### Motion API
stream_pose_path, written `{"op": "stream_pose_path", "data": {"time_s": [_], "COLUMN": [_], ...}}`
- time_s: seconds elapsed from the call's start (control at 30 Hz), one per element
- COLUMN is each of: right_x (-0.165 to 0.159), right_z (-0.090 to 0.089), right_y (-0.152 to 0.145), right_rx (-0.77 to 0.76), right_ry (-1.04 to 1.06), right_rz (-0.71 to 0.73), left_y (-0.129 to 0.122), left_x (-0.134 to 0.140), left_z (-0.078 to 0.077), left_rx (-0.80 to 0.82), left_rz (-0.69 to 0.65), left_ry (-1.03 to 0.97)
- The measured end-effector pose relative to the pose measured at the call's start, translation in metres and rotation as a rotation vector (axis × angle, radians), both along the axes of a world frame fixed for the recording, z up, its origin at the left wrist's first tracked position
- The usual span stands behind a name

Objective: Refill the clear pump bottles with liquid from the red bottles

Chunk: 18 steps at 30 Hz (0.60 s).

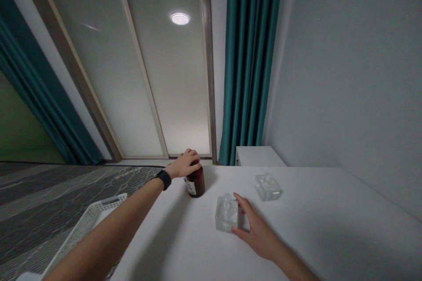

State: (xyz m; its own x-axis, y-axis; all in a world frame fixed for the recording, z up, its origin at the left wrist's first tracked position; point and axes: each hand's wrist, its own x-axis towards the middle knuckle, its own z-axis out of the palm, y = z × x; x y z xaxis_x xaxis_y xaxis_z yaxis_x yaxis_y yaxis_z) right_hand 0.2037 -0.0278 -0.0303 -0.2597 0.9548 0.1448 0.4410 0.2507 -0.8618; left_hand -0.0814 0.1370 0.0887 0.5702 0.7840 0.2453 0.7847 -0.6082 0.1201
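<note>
A dark brown bottle (197,184) with a pale label stands upright on the white table. My left hand (185,163), with a black band at its wrist, is closed over the top of this bottle, hiding its neck. Nearer to me sits a square clear glass bottle (226,217) with a rounded stopper. Thumb and fingers of my right hand (252,228) grip its right side, the thumb at the front corner and the fingertips toward the back. Another clear glass bottle (267,188) of the same shape rests farther back on the right, apart from both hands.
The white table (316,237) runs up to a grey wall on the right. A white plastic basket (84,219) is at the table's left side, partly behind my left forearm. Past the far edge are a white cabinet (259,156), a teal curtain (252,61) and frosted sliding doors (171,83).
</note>
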Motion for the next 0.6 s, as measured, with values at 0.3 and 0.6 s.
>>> {"op": "stream_pose_path", "data": {"time_s": [0.3,0.6], "right_x": [-0.001,-0.001], "right_z": [-0.002,0.0], "right_y": [0.001,0.001], "right_rx": [0.029,0.018], "right_ry": [0.009,-0.001], "right_rz": [0.011,0.005], "left_y": [-0.03,-0.095], "left_x": [0.007,0.028], "left_z": [-0.003,-0.025], "left_rx": [0.174,0.118], "left_rz": [-0.077,0.006], "left_ry": [-0.085,-0.294]}}
